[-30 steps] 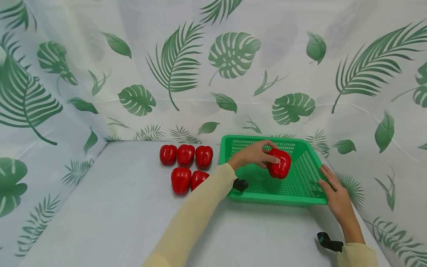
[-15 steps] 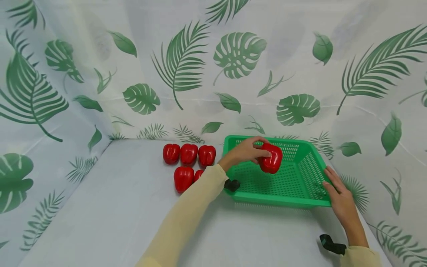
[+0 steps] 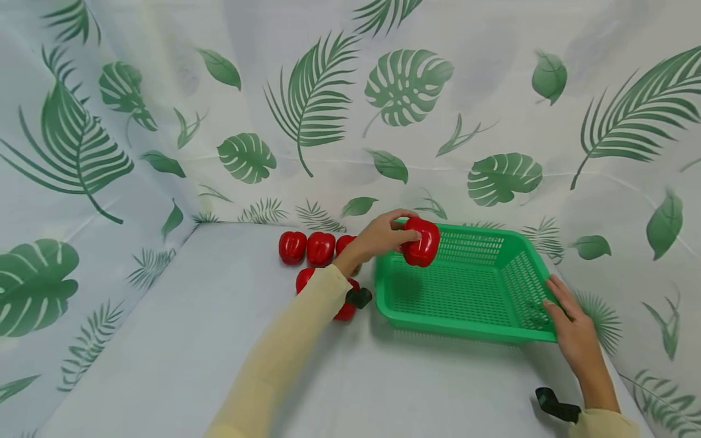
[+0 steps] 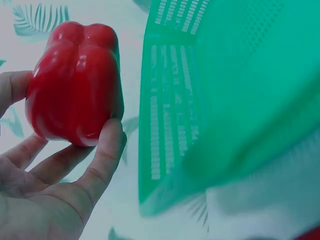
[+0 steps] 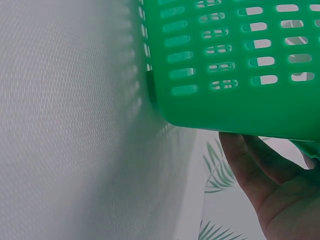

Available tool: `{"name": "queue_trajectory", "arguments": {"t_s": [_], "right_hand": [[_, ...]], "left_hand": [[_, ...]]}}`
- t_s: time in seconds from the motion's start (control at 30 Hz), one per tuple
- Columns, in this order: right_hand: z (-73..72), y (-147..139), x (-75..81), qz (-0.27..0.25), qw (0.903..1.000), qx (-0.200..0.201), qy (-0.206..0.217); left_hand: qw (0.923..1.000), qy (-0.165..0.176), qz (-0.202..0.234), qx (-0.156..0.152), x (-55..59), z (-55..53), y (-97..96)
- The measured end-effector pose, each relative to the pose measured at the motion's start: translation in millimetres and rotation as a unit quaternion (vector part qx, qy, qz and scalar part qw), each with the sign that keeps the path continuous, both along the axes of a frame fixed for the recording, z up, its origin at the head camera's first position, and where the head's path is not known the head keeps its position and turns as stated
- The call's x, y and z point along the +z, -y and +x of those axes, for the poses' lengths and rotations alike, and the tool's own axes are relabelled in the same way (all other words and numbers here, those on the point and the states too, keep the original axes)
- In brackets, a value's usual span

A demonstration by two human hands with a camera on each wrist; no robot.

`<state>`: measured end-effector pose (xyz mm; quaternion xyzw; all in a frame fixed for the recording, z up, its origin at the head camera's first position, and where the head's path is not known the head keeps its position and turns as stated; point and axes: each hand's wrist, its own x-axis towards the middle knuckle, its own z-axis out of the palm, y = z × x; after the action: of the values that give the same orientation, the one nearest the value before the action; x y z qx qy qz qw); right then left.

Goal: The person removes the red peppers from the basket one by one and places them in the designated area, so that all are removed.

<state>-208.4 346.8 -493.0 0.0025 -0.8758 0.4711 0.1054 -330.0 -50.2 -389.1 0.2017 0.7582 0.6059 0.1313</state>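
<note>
My left hand holds a shiny red bell pepper above the left back part of a green plastic basket. In the left wrist view the thumb and fingers close around the pepper, with the basket wall just to its right. My right hand grips the basket's right front corner. Seen from the right wrist, its fingers press against the slotted basket. The part of the basket that shows holds no peppers.
Several more red peppers stand on the white table left of the basket, some partly hidden behind my left forearm. A leaf-patterned cloth rises behind the table and along both sides. Black wrist-camera mounts stick out from both wrists.
My left hand has carried the pepper leftward and slightly up, from over the basket's middle toward its left back edge. The head view has shifted a little left. My right hand still grips the basket.
</note>
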Motion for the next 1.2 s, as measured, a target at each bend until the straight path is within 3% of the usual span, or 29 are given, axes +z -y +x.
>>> {"name": "queue_trajectory", "arguments": {"t_s": [0.23,0.43,0.63,1.2], "right_hand": [[-1.5,1.4,-1.0,-0.002,0.9999,-0.012,0.01],[-2.3,4.7,1.1,-0.005,0.9997,-0.021,0.013],[-4.2,7.8,2.0,-0.008,0.9993,-0.033,0.019],[-8.6,12.7,0.8,-0.019,0.9968,-0.075,0.02]], "left_hand": [[0.9989,-0.01,-0.019,0.042,-0.4,5.7,42.9],[0.997,0.003,-0.023,0.074,-4.3,16.1,80.7],[0.9927,-0.003,-0.036,0.115,-13.6,25.8,116.2],[0.982,0.004,-0.022,0.188,-43.1,49.8,195.4]]}}
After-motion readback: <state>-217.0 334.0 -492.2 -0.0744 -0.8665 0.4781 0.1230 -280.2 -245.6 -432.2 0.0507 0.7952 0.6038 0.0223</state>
